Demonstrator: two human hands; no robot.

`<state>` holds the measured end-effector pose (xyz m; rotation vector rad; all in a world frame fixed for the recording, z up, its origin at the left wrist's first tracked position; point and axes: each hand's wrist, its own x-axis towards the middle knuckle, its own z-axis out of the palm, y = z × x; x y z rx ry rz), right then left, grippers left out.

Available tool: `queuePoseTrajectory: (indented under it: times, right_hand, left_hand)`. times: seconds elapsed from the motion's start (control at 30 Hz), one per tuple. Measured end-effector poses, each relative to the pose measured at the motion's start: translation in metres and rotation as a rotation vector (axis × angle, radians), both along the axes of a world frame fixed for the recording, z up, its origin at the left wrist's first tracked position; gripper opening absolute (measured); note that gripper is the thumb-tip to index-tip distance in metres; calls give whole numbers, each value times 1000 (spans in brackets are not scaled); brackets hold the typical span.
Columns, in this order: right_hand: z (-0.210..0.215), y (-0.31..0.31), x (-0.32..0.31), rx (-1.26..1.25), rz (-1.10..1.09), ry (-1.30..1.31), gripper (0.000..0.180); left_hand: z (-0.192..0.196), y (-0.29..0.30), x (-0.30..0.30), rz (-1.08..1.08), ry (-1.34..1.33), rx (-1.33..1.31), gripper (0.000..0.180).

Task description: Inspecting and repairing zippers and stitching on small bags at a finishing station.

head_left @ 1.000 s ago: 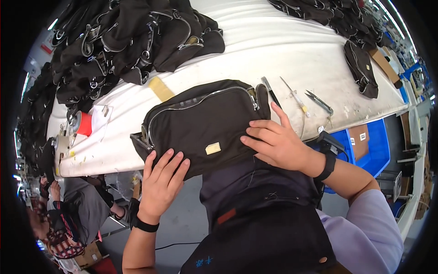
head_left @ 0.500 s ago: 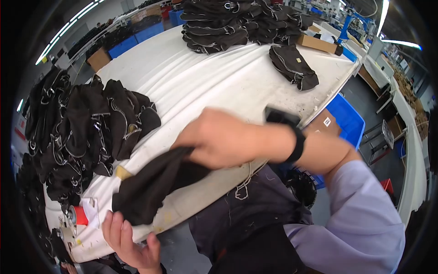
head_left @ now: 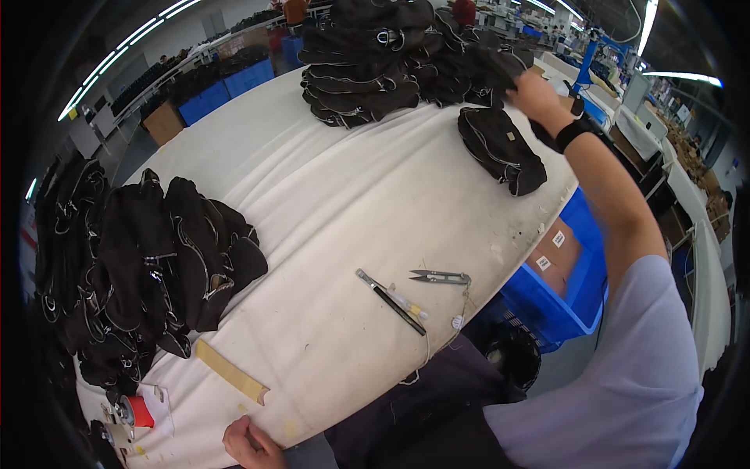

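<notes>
My right hand reaches to the far right of the table, its fingers closed on the edge of a black fabric bag beside the big pile. A black wristband with a dark watch face circles that wrist. My left hand is low at the near table edge, its fingers loosely bent and holding nothing I can see. Near it lies a yellowish strip. Closer to the table's middle are a dark pen-like tool, a small clear and yellow stick and grey thread snips on a cord.
Piles of black bags with pale edging stand at the back and left. A single black bag lies right of centre. Red and pale thread spools sit lower left. A blue crate with cardboard stands below the right edge.
My right hand has swung from the near left to the far right pile, and the black fabric left the near table, uncovering the tools and strip. My left hand has drawn in, fingers more bent.
</notes>
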<state>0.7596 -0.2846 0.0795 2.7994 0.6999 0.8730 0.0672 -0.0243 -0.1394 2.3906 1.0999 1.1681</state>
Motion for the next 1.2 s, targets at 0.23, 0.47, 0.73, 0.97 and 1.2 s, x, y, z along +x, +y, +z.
queuePoseTrajectory:
  times: [0.23, 0.47, 0.73, 0.97, 1.2]
  right_hand:
    - [-168, 41, 7, -165, -170, 398, 41]
    - [-170, 30, 22, -297, -136, 274, 30]
    - [-160, -74, 45, -291, -142, 324, 76]
    - [-159, -56, 37, -75, -64, 181, 94]
    - [-168, -42, 91, 44, 14, 195, 63]
  left_hand:
    - [26, -13, 25, 51, 181, 268, 17]
    - [28, -22, 39, 114, 196, 226, 22]
    - [20, -17, 35, 160, 198, 198, 23]
    - [22, -19, 34, 158, 234, 241, 25]
    - [16, -18, 26, 176, 271, 216, 27]
